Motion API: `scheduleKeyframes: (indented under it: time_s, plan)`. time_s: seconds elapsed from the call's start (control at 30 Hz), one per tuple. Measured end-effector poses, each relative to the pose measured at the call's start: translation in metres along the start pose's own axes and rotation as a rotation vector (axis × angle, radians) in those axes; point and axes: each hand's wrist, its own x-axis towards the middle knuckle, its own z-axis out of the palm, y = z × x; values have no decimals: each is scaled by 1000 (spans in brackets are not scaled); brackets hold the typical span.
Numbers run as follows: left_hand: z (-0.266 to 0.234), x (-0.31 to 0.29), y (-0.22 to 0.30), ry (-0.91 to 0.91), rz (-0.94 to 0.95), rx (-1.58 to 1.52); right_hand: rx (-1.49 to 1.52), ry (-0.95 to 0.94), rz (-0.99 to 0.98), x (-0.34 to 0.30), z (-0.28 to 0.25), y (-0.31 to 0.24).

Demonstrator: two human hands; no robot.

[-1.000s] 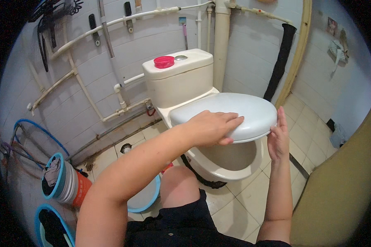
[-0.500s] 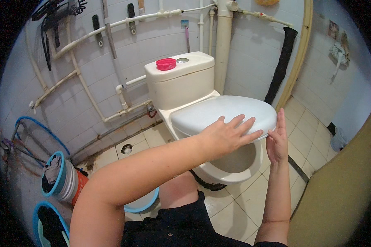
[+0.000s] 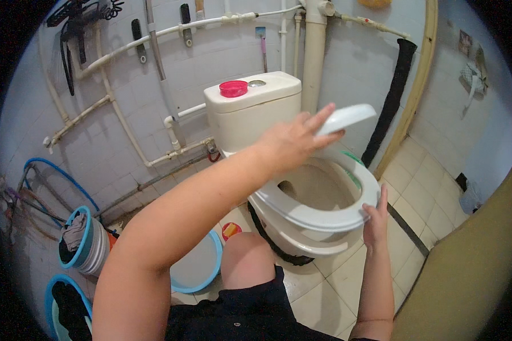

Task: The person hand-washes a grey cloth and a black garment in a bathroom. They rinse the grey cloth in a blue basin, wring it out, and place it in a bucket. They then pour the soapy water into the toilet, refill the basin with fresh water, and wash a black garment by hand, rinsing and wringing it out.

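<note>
Your hands are both at the toilet, out in front of you. Your left hand [image 3: 298, 138], blurred, reaches over the bowl with its fingers spread apart at the near edge of the pale lid [image 3: 351, 117], which stands tilted up, almost edge-on to you; you cannot tell from this view whether the fingers grip it or only press against it. Your right hand [image 3: 375, 224] is at the front of the white seat ring [image 3: 301, 215], thumb against the ring's edge and a finger pointing up beside it; whether it pinches the ring cannot be told. The ring is tilted, its front raised clear of the rim of the toilet bowl [image 3: 318, 248], and you look through it into the bowl. Behind, the cream tank [image 3: 253, 112] carries a red round container [image 3: 234, 89] just beside the metal flush button [image 3: 257, 83]. On the tiled floor [image 3: 313, 292], near your knee [image 3: 246, 258], a blue-rimmed basin [image 3: 219, 256] lies, and farther left stands a bucket [image 3: 96, 253] holding a grey cloth [image 3: 75, 232].
</note>
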Motion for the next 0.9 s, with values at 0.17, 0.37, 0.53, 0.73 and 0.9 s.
scheduleKeyframes:
  time_s: [0.17,0.37,0.53,0.73,0.9]
  plan:
    - [-12,4,-48,105,-137,204,-408,108,-42,-6,-43,77]
    - [-4,-24,-99,90,-344,378,-1009,134,-139,-17,-48,117]
    - [19,-45,-128,61,-511,355,-1210,192,-196,-22,-32,116]
    - [49,-66,-143,73,-567,587,-1228,198,-220,-21,-34,114]
    - [60,-78,-143,-17,-639,583,-1278,192,-236,-18,-34,112]
